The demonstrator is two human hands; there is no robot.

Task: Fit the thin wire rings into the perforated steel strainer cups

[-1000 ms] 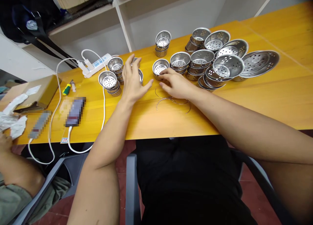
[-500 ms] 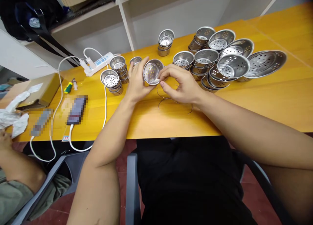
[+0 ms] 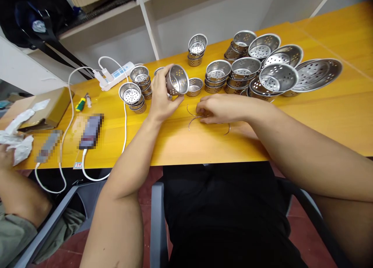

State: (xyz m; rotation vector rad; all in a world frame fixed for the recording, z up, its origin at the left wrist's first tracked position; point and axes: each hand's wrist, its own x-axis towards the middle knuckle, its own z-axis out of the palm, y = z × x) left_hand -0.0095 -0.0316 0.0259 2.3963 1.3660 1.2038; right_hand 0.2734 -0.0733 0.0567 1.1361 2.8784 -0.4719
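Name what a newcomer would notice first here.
Probably the shiny perforated metal cups, clustered on the table's right. Next, the tilted cup in the left hand, near the middle. The right hand is over thin curved wires, nearer the front edge.

Cup held tilted in left hand, raised above table. Wires on table touched by right hand. Small cup set behind right hand, beside stacked cups. Phone plugged into cable, screwdriver laid near box.
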